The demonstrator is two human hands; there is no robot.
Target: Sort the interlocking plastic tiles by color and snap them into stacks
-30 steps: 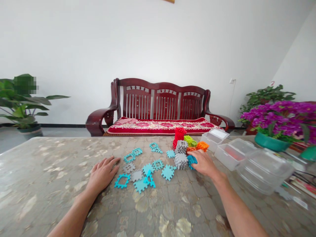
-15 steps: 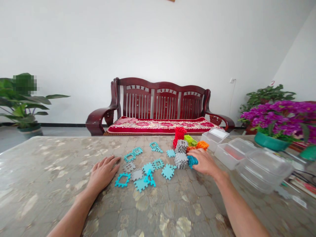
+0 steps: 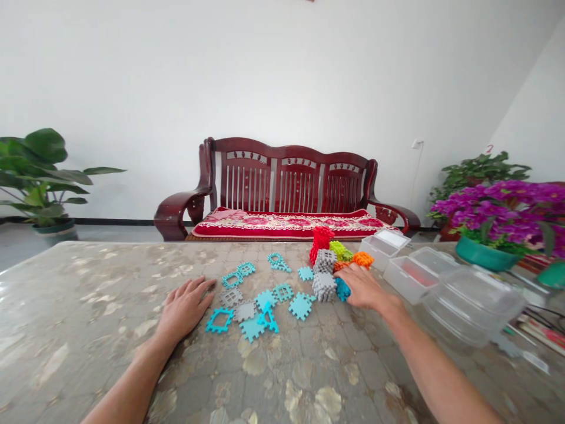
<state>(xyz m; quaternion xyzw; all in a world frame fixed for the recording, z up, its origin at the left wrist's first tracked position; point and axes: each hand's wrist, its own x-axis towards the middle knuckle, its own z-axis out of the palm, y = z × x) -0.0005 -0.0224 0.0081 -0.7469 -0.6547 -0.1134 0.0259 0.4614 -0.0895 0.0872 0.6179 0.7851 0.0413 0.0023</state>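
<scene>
My left hand point(image 3: 185, 306) lies flat on the table with its fingers stretched out, left of the loose tiles and holding nothing. My right hand point(image 3: 364, 287) is bent around a stack of blue interlocking tiles point(image 3: 342, 290), its fingertips partly hidden behind the stack. Beside it stand grey tile stacks point(image 3: 324, 287), a tall red stack point(image 3: 321, 244), a lime green stack point(image 3: 340, 251) and an orange stack point(image 3: 363, 260). Between my hands are scattered several flat turquoise tiles point(image 3: 301, 307), some square and some with openings, along with a grey tile point(image 3: 245, 310) and a grey window tile point(image 3: 231, 297).
Clear plastic boxes point(image 3: 404, 282) with lids stand right of the stacks, one with something reddish inside. Farther right is a teal pot point(image 3: 485, 254) of purple flowers. A patterned cover lies over the table point(image 3: 88, 330). Behind it is a wooden bench point(image 3: 293, 179).
My right hand has shifted slightly around the blue stack, its thumb drawn a little back. My left hand and the loose tiles have stayed where they were.
</scene>
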